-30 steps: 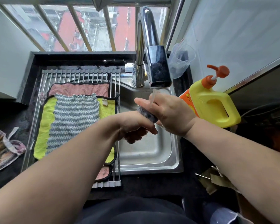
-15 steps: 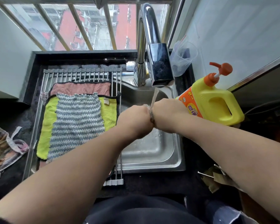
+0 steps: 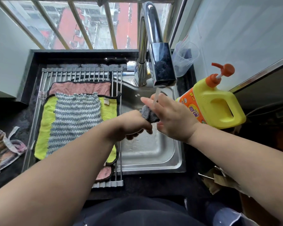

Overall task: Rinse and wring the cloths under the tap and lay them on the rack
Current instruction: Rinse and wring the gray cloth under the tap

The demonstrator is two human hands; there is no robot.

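Cloths in view come to four. One twisted grey cloth [image 3: 148, 114] is in your hands over the sink [image 3: 153, 154], near its back edge, just under the tap [image 3: 162, 62]. Three more lie flat on the rack [image 3: 82, 74]: a pink cloth [image 3: 80, 88] at the bottom, a yellow cloth [image 3: 46, 121] over it, and a grey striped cloth [image 3: 77, 115] on top. A pink patch shows at the rack's near edge; whether it belongs to the same pink cloth you cannot tell from here.

Your left hand [image 3: 134, 123] has its fingers curled tight round the cloth's lower end. Your right hand [image 3: 171, 118] wraps the upper end, thumb underneath, and the two hands sit close together. A thin stream of water [image 3: 157, 95] runs from the single spout onto your right hand.

There is one rack, of steel rods, lying across the left side of the sink. One yellow detergent bottle [image 3: 216, 103] with an orange pump stands on the counter [image 3: 153, 185] at the sink's right edge. One clear plastic cup [image 3: 185, 57] sits at the counter's back right corner, beside the tap. One crumpled bag [image 3: 2, 149] lies at the counter's left edge.

The counter is dark stone and the sink is stainless steel. Behind them a barred window [image 3: 82, 23] looks out on red buildings, and a pale wall panel runs along the right.
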